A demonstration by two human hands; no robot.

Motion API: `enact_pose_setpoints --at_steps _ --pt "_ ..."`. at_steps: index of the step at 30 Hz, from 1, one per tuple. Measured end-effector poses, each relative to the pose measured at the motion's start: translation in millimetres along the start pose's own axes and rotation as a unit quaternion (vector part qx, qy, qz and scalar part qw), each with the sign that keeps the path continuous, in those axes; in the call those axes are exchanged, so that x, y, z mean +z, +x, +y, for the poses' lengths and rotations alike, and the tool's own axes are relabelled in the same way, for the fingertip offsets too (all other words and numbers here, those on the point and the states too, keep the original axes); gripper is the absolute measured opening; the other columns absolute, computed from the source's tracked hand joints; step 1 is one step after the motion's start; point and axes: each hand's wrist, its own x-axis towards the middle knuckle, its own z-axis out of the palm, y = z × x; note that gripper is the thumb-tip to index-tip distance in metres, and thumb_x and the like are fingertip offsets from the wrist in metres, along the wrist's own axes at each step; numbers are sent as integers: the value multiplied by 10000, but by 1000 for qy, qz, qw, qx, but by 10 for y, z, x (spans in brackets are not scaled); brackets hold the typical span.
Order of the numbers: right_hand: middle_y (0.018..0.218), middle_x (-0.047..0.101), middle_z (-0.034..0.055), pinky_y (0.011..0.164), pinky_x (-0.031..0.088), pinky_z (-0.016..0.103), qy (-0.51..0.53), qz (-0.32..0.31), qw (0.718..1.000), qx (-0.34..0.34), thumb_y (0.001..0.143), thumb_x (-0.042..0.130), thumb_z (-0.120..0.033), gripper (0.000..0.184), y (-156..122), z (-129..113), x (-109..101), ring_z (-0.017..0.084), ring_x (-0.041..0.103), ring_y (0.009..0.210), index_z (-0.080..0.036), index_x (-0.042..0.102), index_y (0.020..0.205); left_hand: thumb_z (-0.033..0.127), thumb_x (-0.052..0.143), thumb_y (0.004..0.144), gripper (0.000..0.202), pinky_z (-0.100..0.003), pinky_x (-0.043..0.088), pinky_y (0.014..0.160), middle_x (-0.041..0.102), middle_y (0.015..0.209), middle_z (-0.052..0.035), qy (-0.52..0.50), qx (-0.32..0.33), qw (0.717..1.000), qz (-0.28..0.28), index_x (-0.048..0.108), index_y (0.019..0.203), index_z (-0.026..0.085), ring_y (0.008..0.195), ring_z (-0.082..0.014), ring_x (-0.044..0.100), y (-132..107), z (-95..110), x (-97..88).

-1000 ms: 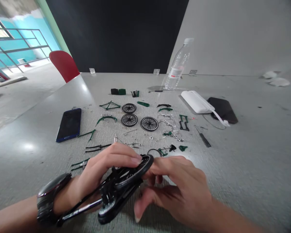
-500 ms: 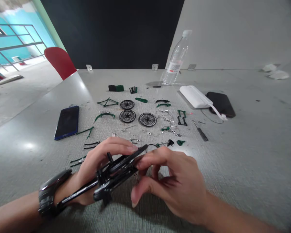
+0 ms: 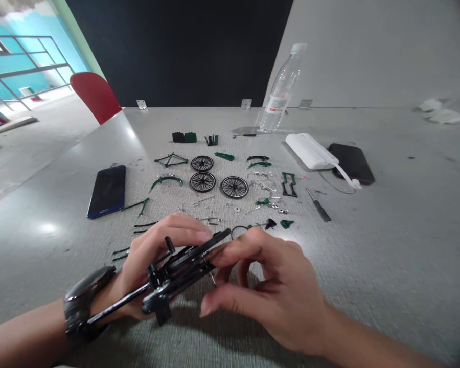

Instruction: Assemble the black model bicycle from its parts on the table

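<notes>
My left hand, with a dark watch on the wrist, is closed around a black miniature bicycle assembly held just above the table. Its wheel is turned nearly edge-on towards me. My right hand pinches the front end of that assembly with index finger and thumb. Beyond my hands lie loose model parts: three spoked wheels, a green frame, a green fender and several small metal pieces.
A blue phone lies at the left. A small screwdriver, a white case, a black phone and a clear bottle stand right and back. A red chair back is at the far left edge.
The assembly has been rotated so its wheel shows edge-on instead of as a ring. My right fingers shifted their grip on its front end, and the view tilted slightly down.
</notes>
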Motion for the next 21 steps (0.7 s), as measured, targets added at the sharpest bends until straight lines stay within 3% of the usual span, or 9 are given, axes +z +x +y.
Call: enact_pose_setpoints --at_steps 2,10,21 --pt "722 709 -53 448 506 169 17 3 1000 9 706 881 -321 327 0 -3 13 94 672 552 -228 634 899 356 643 916 408 -399 596 826 682 1057 -129 2 27 1000 7 580 1250 130 997 -260 675 4 -5 0" --pt "794 716 -29 452 503 170 17 -16 1000 18 768 841 -309 291 -38 30 -1 89 655 577 -231 620 939 362 626 926 404 -409 584 861 680 1070 -131 10 18 999 33 593 1242 112 1007 -263 673 -17 -13 36" --pt "852 691 -44 505 525 154 2 -5 1000 16 812 798 -253 275 -2 5 0 69 652 612 -249 581 980 342 624 939 404 -402 591 834 686 1083 -122 68 20 995 64 579 1297 160 1024 -252 665 -30 1 64"
